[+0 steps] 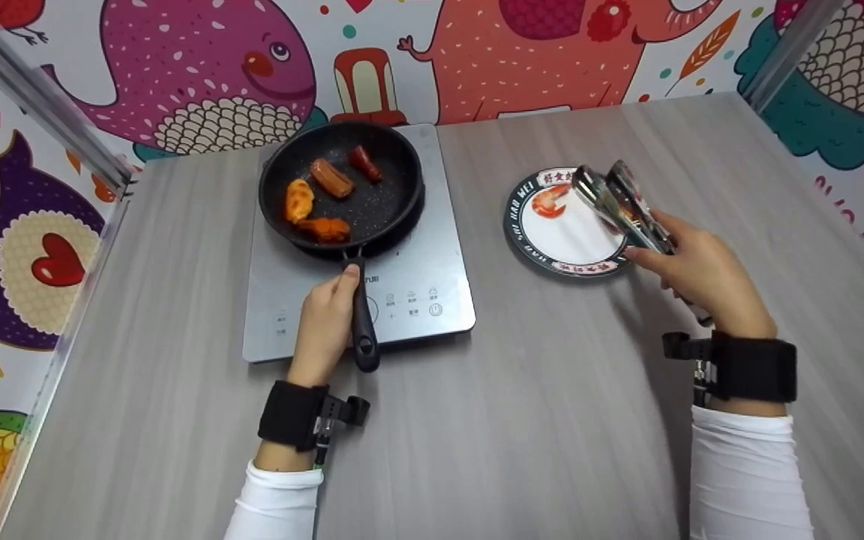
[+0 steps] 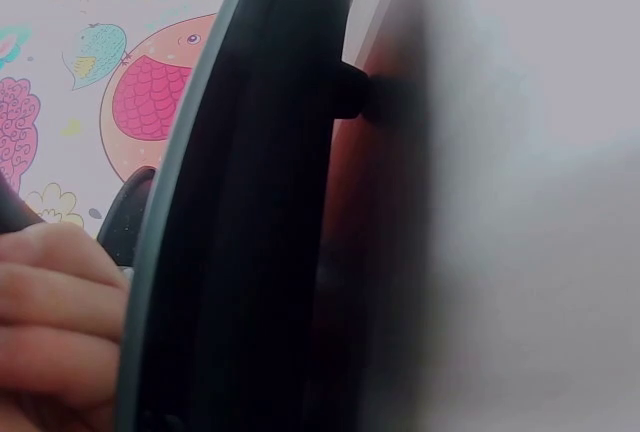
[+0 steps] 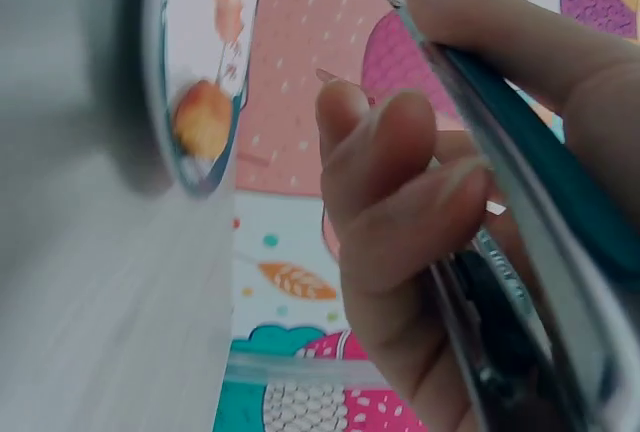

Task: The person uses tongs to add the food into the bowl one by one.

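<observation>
My left hand (image 1: 329, 311) grips the black handle (image 1: 364, 322) of a frying pan (image 1: 383, 206) on an induction cooker. Inside the pan lie a scored sausage (image 1: 331, 178), a darker red piece (image 1: 364, 163), a yellow-orange piece (image 1: 298, 201) and a browned orange piece (image 1: 325, 229). My right hand (image 1: 706, 274) holds metal tongs (image 1: 631, 214), their tips spread above a round plate (image 1: 541, 259). A cooked shrimp (image 1: 550, 201) is at the plate's left. The right wrist view shows a golden-brown piece (image 3: 203, 119) near the rim, mostly behind the tongs in the head view.
The silver induction cooker (image 1: 432, 262) with printed controls stands left of the plate. Grey wood-grain table (image 1: 522, 420) stretches in front and between them. Cartoon-printed walls (image 1: 537, 60) close off the back and sides, with metal posts (image 1: 64, 97) at the corners.
</observation>
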Tool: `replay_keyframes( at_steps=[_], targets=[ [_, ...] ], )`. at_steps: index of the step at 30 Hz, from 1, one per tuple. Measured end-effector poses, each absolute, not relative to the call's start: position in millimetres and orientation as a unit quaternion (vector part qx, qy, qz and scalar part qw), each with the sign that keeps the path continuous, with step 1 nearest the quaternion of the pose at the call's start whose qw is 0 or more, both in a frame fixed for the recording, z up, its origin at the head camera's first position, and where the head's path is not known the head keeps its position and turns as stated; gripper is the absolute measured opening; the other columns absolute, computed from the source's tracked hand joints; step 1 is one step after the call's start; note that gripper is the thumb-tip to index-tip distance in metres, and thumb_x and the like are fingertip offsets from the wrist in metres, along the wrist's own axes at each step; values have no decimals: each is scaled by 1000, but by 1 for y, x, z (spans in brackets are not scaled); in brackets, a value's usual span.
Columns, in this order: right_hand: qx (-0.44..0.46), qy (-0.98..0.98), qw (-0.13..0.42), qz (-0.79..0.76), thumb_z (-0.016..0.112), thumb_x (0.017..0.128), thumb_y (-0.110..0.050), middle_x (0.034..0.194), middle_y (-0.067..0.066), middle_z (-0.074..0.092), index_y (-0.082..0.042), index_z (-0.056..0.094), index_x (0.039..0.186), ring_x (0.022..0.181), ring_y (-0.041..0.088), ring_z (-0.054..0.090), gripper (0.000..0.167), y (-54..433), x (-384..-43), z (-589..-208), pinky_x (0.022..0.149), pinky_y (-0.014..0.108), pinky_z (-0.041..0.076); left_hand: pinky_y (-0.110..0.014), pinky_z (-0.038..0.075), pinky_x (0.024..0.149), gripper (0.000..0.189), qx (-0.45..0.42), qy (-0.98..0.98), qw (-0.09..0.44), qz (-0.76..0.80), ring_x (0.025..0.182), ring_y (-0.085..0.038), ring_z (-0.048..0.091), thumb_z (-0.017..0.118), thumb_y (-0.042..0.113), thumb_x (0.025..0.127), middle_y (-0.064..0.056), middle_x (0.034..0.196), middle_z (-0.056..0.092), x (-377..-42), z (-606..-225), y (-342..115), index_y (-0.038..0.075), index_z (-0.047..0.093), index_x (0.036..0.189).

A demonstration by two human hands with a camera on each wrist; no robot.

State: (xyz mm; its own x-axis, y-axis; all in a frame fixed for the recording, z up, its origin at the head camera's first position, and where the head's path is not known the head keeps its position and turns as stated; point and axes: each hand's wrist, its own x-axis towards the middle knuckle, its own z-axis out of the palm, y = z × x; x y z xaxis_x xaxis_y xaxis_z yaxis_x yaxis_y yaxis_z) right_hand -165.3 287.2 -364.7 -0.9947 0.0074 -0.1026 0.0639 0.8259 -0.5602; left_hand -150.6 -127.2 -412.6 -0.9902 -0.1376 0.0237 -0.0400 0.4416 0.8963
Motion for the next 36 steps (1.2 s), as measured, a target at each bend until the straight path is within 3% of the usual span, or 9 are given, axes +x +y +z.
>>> replay_keyframes(
  at_steps=[4, 12, 14, 21, 31, 36],
  targets=[
    [28, 960, 51, -272, 57, 80, -52, 103, 20, 55, -12, 26, 140, 65, 23, 58, 78, 298, -165, -369, 63, 41, 40, -30, 25, 50, 53, 52, -849, 48, -523, 48, -16, 28, 36, 56, 88, 1, 55, 28, -151, -413, -127, 13, 33, 59],
    [42, 967, 66, -243, 60, 81, -44, 97, 19, 55, -10, 27, 139, 59, 20, 54, 76, 306, -166, -377, 53, 33, 38, -28, 24, 49, 54, 47, -843, 45, -535, 47, -16, 26, 36, 58, 88, 0, 55, 27, -150, -414, -128, 12, 33, 60],
    [44, 967, 69, -242, 60, 80, -45, 105, 21, 51, -9, 26, 139, 64, 23, 53, 77, 306, -167, -378, 53, 34, 38, -28, 24, 49, 54, 47, -844, 45, -533, 47, -16, 26, 36, 58, 88, 0, 56, 27, -150, -414, -128, 12, 34, 60],
    [57, 967, 85, -233, 56, 82, -48, 127, 28, 39, -9, 22, 141, 90, 36, 43, 78, 306, -170, -384, 71, 48, 37, -29, 24, 50, 53, 46, -849, 48, -524, 48, -15, 26, 36, 57, 89, 1, 56, 27, -150, -413, -127, 13, 33, 60],
    [59, 970, 61, -226, 59, 82, -43, 125, 31, 40, -6, 22, 140, 92, 40, 42, 78, 306, -173, -394, 72, 51, 36, -29, 24, 50, 52, 47, -846, 50, -529, 49, -16, 26, 37, 56, 88, 1, 56, 27, -151, -413, -126, 13, 33, 59],
    [47, 975, 46, -214, 60, 81, -38, 122, 32, 42, -3, 34, 135, 98, 44, 44, 69, 306, -175, -399, 78, 56, 33, -29, 23, 50, 52, 49, -848, 52, -525, 48, -16, 26, 37, 55, 89, 1, 56, 27, -151, -414, -127, 13, 33, 59]
  ],
)
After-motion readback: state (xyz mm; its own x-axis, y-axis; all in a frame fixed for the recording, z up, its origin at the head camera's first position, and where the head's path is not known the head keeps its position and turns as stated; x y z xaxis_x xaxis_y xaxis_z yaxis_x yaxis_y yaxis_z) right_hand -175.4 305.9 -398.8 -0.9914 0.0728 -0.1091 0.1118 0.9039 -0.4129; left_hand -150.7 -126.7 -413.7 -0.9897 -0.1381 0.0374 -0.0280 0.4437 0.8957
